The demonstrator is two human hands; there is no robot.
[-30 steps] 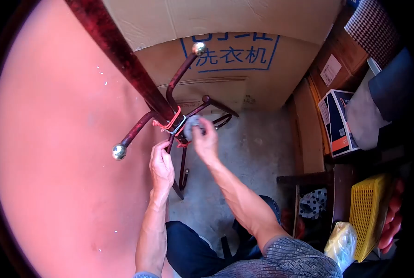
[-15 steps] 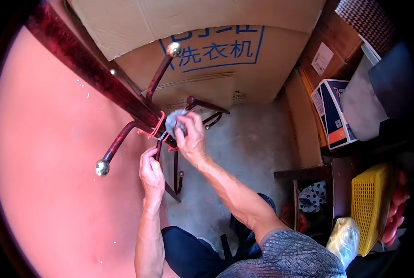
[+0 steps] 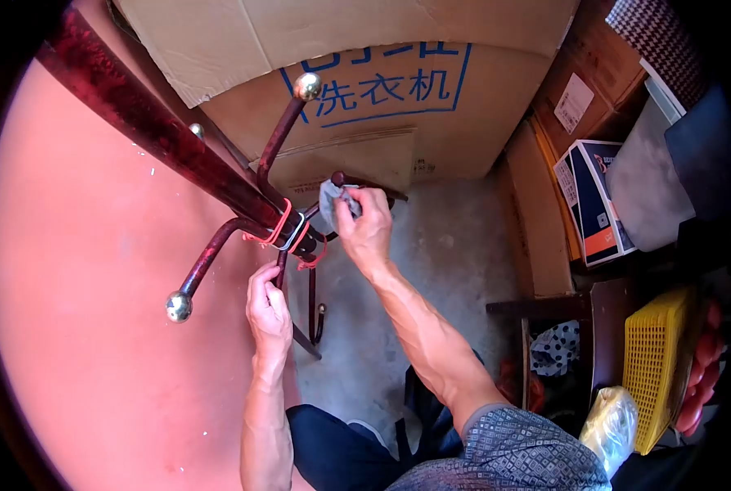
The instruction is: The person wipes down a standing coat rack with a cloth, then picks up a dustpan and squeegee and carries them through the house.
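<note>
A dark red coat stand (image 3: 161, 135) slants down from the upper left, its curved arms tipped with shiny balls (image 3: 179, 306). Red ties (image 3: 274, 233) and a white tie (image 3: 292, 232) are wound around its pole near the lower end. My left hand (image 3: 269, 309) is closed around a thin dark leg just below the ties. In my right hand (image 3: 365, 233) is a crumpled grey cloth (image 3: 330, 202), pinched between the fingers at a curved leg (image 3: 339, 177) right of the pole.
A large cardboard box (image 3: 463, 139) with blue lettering stands behind. A pink wall (image 3: 103, 311) is on the left. On the right are a dark blue and white box (image 3: 586, 200), a yellow basket (image 3: 650, 372), a plastic bag (image 3: 611, 425) and a dark wooden stool (image 3: 607, 327).
My right hand with the cloth has moved right, off the tied part of the pole to the curved leg. The view has shifted, while my left hand keeps its place on the thin leg.
</note>
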